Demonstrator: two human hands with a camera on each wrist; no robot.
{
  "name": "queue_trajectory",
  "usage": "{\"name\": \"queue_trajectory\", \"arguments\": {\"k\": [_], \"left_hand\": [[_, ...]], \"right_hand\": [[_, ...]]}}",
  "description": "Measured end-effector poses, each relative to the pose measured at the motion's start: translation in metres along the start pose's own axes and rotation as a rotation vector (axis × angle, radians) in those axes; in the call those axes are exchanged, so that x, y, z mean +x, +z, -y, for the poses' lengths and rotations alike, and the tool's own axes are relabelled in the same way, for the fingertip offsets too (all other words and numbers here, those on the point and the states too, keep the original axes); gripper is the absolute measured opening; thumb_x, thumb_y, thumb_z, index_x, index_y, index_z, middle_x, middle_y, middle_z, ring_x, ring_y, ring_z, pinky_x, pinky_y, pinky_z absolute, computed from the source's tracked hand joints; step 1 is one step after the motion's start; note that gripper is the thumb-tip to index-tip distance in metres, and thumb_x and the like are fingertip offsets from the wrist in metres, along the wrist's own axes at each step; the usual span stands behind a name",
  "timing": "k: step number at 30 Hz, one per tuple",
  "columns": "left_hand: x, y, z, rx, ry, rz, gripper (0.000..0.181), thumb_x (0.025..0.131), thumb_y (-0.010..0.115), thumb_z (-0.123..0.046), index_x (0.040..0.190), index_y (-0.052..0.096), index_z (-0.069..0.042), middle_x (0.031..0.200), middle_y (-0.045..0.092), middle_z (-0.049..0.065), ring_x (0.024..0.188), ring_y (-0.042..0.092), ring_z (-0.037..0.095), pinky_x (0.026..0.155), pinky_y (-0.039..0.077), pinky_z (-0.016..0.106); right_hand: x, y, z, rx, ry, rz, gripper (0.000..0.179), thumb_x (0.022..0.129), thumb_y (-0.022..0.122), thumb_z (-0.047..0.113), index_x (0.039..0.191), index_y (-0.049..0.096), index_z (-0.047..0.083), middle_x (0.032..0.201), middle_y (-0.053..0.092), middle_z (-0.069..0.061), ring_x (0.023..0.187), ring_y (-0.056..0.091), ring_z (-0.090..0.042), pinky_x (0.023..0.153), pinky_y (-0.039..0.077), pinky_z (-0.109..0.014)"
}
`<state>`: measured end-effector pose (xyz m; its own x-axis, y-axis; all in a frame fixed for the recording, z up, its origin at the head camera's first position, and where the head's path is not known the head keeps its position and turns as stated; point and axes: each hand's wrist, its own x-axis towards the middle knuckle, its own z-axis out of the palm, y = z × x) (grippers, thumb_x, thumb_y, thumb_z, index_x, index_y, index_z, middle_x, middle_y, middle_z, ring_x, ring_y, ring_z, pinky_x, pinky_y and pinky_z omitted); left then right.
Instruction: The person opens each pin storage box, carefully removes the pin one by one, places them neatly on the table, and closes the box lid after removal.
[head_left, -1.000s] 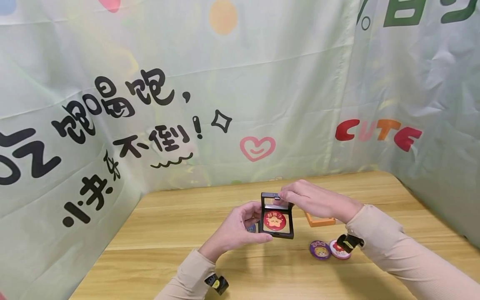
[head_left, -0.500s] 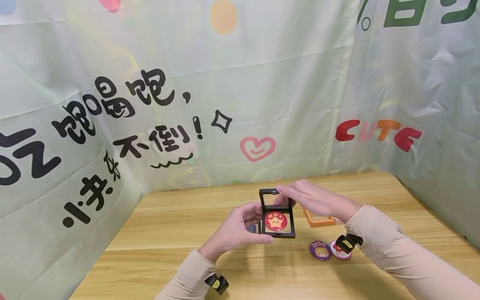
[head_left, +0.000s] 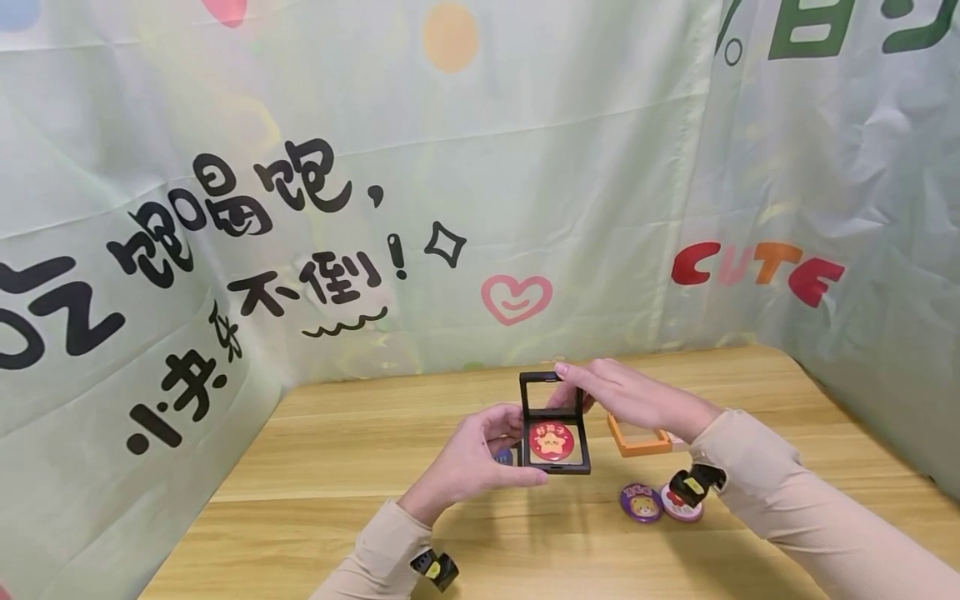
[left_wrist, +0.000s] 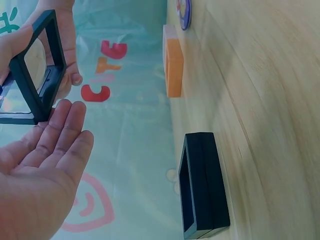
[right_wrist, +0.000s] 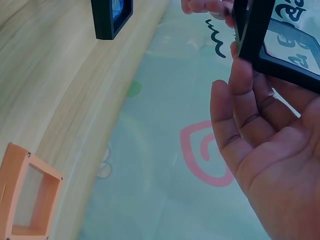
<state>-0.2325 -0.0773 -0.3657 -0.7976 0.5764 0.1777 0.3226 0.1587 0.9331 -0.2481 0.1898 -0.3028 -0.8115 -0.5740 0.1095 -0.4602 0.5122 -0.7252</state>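
Note:
Raised above the table is a black hinged display frame [head_left: 557, 470], with its lid tilted up and clear film in its windows. A round red badge [head_left: 552, 441] with a yellow star lies on the film of its lower half. My left hand [head_left: 476, 450] holds that half at the left, thumb along the front edge and fingers extended beneath. At the upper right corner, my right hand [head_left: 630, 398] pinches the lid between thumb and fingers. In the right wrist view, the remaining right fingers [right_wrist: 245, 105] curl behind the black rim.
Behind my left hand, a second black frame [left_wrist: 212, 185] stands on the table, with a blue badge [head_left: 504, 457] in it. An orange frame [head_left: 643, 448] lies beyond my right wrist. A purple badge [head_left: 641, 502] and a white-and-pink badge [head_left: 684, 510] lie nearer.
The lid has swung further up and back, with my right hand still on its corner. The lower half has levelled slightly, while my left hand has stayed almost in place.

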Motion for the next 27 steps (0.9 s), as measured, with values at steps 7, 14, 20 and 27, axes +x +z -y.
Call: {"name": "queue_trajectory", "arguments": {"k": [7,14,20,27], "left_hand": [[-0.001,-0.001,0.001,0.011,0.008,-0.002,0.048,0.08,0.095,-0.016,0.121,0.069,-0.014,0.118,0.074,0.0,0.111,0.071,0.017,0.106,0.059,0.033],[-0.003,-0.004,0.002,-0.006,-0.013,-0.021,0.047,0.082,0.094,-0.018,0.122,0.07,-0.012,0.117,0.074,0.0,0.109,0.071,0.018,0.103,0.059,0.027],[-0.002,-0.005,0.005,-0.009,-0.025,-0.034,0.048,0.082,0.094,-0.02,0.122,0.069,-0.011,0.116,0.074,0.0,0.108,0.072,0.018,0.108,0.059,0.042],[-0.002,-0.007,0.007,-0.012,-0.04,-0.047,0.049,0.083,0.094,-0.02,0.125,0.071,-0.013,0.113,0.075,0.001,0.105,0.073,0.019,0.103,0.06,0.034]], "right_hand": [[0.001,-0.001,-0.001,0.01,-0.029,0.014,0.064,0.119,0.026,0.042,0.113,0.082,0.01,0.109,0.082,-0.002,0.096,0.074,-0.016,0.094,0.061,-0.037],[-0.002,-0.007,0.001,-0.012,-0.051,-0.021,0.061,0.119,0.029,0.04,0.121,0.08,0.005,0.106,0.08,-0.002,0.086,0.071,-0.019,0.089,0.06,-0.027],[-0.009,-0.021,0.0,-0.047,-0.061,-0.095,0.047,0.118,0.04,0.033,0.109,0.076,0.005,0.094,0.077,-0.001,0.084,0.071,-0.016,0.085,0.062,-0.027],[-0.022,-0.039,0.003,-0.113,-0.057,-0.168,0.03,0.114,0.055,0.031,0.093,0.069,0.015,0.085,0.071,0.003,0.079,0.069,-0.012,0.078,0.06,-0.026]]}}
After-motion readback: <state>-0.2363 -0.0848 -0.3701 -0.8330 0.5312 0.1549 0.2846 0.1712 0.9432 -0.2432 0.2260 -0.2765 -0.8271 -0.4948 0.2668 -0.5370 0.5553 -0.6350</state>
